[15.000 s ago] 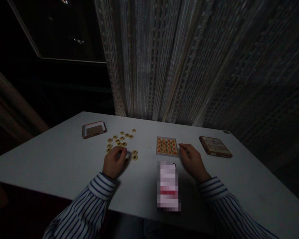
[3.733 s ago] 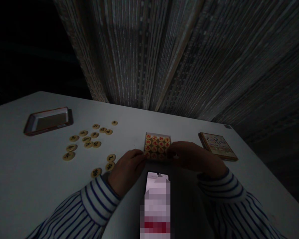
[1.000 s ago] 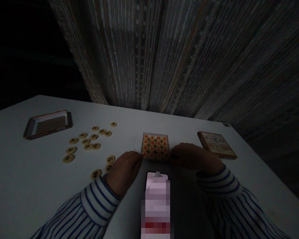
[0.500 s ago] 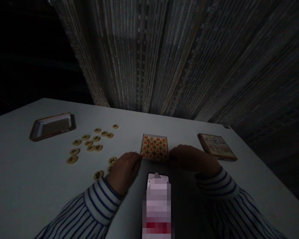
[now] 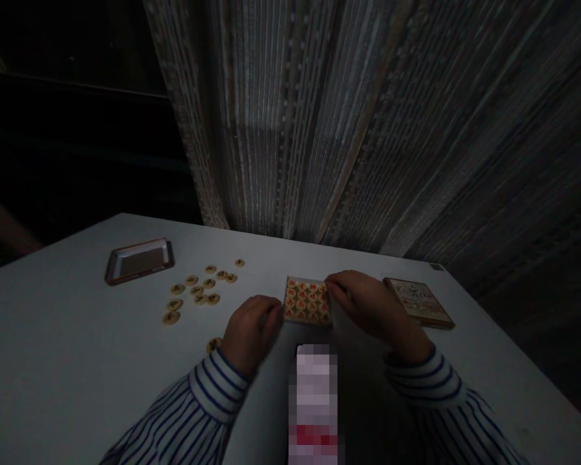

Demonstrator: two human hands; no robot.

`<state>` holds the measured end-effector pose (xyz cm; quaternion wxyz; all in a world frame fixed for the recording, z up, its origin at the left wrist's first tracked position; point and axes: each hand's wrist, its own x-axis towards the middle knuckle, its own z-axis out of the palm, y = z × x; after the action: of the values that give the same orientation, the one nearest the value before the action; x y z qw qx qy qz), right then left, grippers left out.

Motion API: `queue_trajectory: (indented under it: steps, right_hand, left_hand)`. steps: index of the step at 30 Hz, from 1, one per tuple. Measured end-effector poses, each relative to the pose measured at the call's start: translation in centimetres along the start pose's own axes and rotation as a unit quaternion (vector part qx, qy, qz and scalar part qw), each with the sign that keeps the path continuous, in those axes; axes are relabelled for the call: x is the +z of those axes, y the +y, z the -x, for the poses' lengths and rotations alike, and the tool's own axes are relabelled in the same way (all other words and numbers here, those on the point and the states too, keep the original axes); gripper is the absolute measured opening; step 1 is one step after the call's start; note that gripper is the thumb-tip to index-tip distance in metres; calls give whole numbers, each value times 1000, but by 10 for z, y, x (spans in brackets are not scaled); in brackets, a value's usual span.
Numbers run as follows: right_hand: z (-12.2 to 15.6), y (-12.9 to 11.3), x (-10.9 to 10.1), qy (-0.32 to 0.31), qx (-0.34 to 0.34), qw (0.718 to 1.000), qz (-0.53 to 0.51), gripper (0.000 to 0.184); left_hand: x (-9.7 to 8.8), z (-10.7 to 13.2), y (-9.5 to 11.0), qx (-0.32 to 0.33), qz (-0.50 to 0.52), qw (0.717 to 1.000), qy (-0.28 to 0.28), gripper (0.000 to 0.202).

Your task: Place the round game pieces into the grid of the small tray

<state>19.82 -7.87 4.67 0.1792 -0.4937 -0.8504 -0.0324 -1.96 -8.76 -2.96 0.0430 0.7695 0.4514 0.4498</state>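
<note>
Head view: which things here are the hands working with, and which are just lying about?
With the hands:
- left hand
- right hand
- square box of red-marked xiangqi pieces

Lying about:
- loose black-marked pieces
- shallow tray
- picture-topped box
- pixelated phone

Red-marked xiangqi pieces (image 5: 306,300) (cream, probably)
</note>
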Motion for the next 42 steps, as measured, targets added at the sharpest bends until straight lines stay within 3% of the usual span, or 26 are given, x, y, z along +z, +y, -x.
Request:
queue_trajectory:
  steps: [4,8,14,22,30,42]
  right_hand:
    - [2,-8,0,102,23,991,-81,23]
    - [1,-15,-1,160,86,961,-209,22]
    - [-5,-31,-5,155,129,936,-290,20]
    - [-23,-49,5,125,105,943,-290,21]
    - [-37,-64,22,92,62,952,-284,24]
    - [-64,-86,23,86,21,966,-244,21]
  left_hand:
    - [-17,-2,5,-62,55,996,37,15]
    - [-39,1,5,-91,72,991,69,17]
    - [-72,7,-8,-141,45,983,113,19]
    - [-106,5,-49,-238,28,953,187,25]
    - [-103,17,-88,-284,12,936,208,31]
    - [-103,38,-109,-288,-65,932,210,30]
